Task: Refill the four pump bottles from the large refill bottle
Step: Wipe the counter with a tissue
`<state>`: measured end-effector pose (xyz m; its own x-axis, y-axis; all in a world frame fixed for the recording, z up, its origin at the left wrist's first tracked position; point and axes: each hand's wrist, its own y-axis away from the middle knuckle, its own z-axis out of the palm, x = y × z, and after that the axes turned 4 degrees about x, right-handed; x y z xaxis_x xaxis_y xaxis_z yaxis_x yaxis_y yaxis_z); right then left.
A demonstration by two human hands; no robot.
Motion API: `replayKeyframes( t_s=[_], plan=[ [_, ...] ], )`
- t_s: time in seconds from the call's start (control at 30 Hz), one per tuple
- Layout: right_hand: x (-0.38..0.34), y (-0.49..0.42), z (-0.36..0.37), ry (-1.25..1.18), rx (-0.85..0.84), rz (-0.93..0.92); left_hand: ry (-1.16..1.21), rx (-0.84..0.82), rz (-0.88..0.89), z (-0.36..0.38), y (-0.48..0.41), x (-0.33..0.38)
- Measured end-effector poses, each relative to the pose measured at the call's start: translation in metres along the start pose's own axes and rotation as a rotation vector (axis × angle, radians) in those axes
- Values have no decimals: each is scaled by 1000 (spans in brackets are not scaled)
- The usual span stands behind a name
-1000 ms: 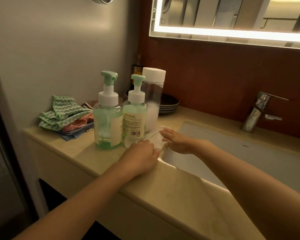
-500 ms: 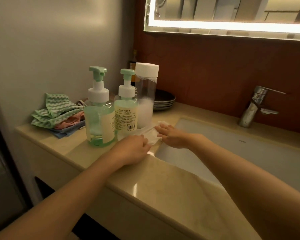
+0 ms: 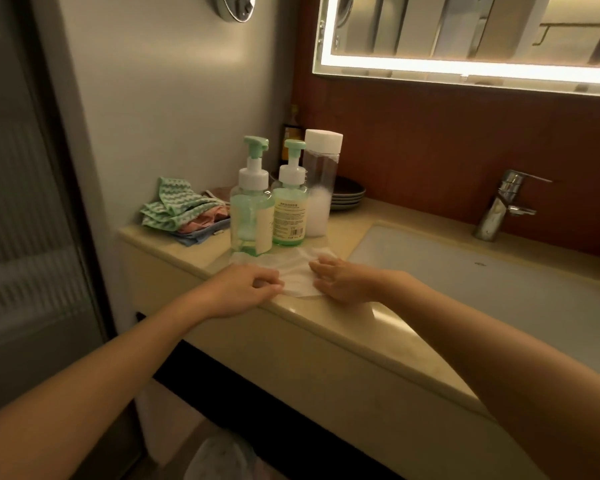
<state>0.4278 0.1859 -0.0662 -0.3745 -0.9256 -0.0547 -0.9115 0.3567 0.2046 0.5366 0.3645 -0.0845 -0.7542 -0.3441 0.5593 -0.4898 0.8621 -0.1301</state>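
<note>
A: Change logged. The tissue (image 3: 293, 268), bunched between the hands a second ago, now lies spread flat on the counter (image 3: 326, 327), and the hands have drawn apart.

B: State of the hands?

A: The left hand (image 3: 245, 287) is at the sheet's 8 o'clock edge, fingers curled, thumb and fingers pinching it. The right hand (image 3: 342, 280) is at 4 o'clock, fingers bent, tips on the sheet. Whether it grips or only presses cannot be told.

B: Task items?

A: The large pump bottle (image 3: 252, 216) and the small pump bottle (image 3: 290, 211) stand at the sheet's 12 o'clock, pumps fitted. The tall white-capped bottle (image 3: 319, 188), presumably the refill, is at 1 o'clock, capped. Only two pump bottles show.

B: Reading?

A: Likely a spill pad laid out, or a wipe. Nobody holds a bottle, so pouring is not under way.
</note>
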Motion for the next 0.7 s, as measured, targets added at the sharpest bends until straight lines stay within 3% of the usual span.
replayKeyframes(
  t_s=[0.3,0.7],
  plan=[
    [21,91,19,45,60,21,21,-104,159,19,8,35],
    [166,342,61,-54,132,592,105,-375,634,174,-3,257]
  ],
)
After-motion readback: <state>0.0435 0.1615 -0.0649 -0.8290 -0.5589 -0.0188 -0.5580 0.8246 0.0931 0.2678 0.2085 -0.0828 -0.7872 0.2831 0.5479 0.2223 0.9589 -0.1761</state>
